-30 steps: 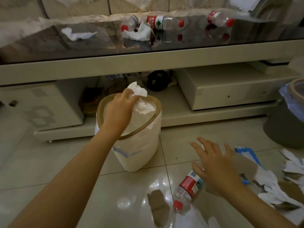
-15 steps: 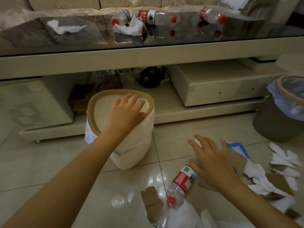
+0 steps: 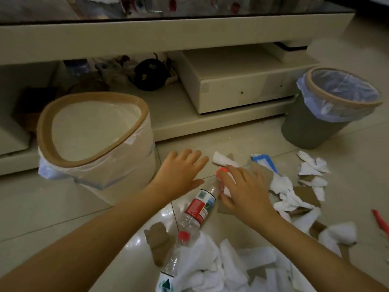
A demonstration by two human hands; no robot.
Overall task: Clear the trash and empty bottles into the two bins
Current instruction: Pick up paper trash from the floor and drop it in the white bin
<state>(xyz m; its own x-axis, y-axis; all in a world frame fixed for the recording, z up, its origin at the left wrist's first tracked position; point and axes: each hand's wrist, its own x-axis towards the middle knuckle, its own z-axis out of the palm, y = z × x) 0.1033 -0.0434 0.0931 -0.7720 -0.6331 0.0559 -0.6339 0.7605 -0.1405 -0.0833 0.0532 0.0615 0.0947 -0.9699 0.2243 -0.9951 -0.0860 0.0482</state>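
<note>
1. The plastic bottle (image 3: 201,205) with a red label lies on the floor (image 3: 52,207), between both hands.
2. The right hand (image 3: 245,190) rests on its neck, fingers spread flat.
3. The left hand (image 3: 181,171) hovers open beside the white bin (image 3: 94,140).
4. The grey bin (image 3: 328,110) stands well apart on the right, beyond the torn paper (image 3: 294,186).

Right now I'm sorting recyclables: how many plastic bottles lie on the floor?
2. One red-label bottle lies by the right hand; a second bottle lies nearer the camera, beside the white paper pile. Others may be hidden under the paper.
</note>
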